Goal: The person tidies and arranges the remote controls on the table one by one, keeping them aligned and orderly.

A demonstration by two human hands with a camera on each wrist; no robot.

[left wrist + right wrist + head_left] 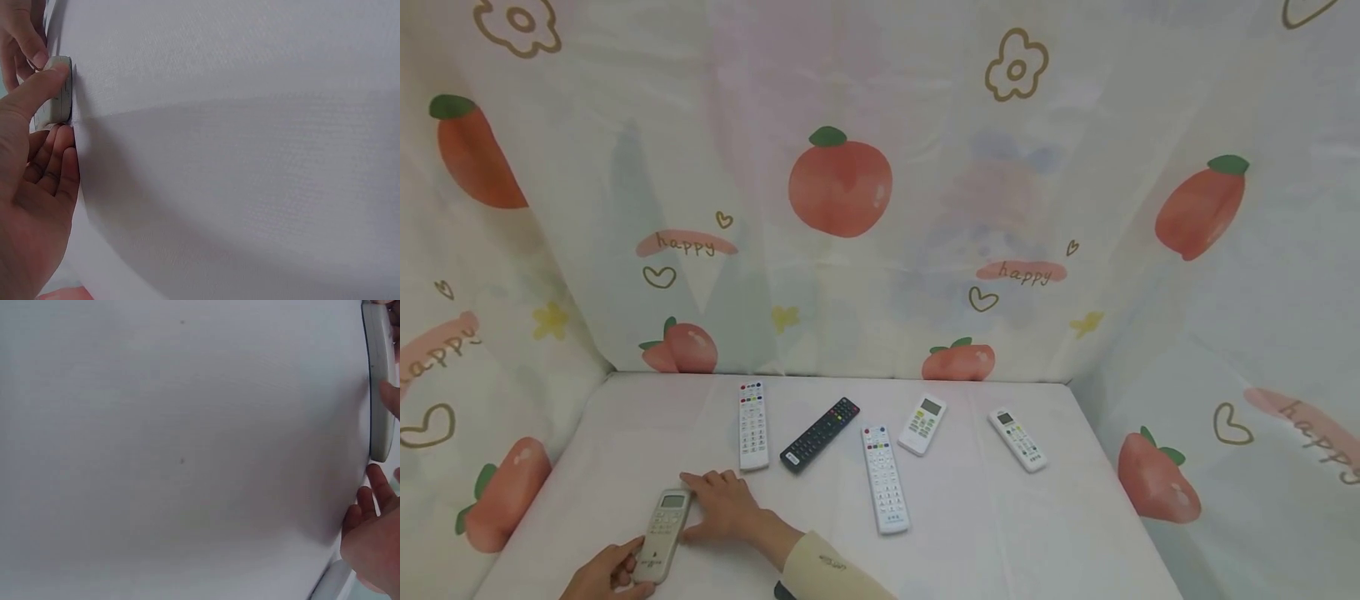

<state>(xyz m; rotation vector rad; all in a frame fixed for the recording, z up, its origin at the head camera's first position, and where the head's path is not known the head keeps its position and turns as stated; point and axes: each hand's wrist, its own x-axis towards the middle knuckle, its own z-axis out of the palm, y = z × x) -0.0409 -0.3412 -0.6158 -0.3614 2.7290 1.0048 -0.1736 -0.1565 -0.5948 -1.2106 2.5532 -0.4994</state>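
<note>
Grey remote (664,533) (left hand (606,575))

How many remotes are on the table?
6. One white remote sits between the left hand and right hand; behind it lie a white one, a black one, and three more white ones.
</note>
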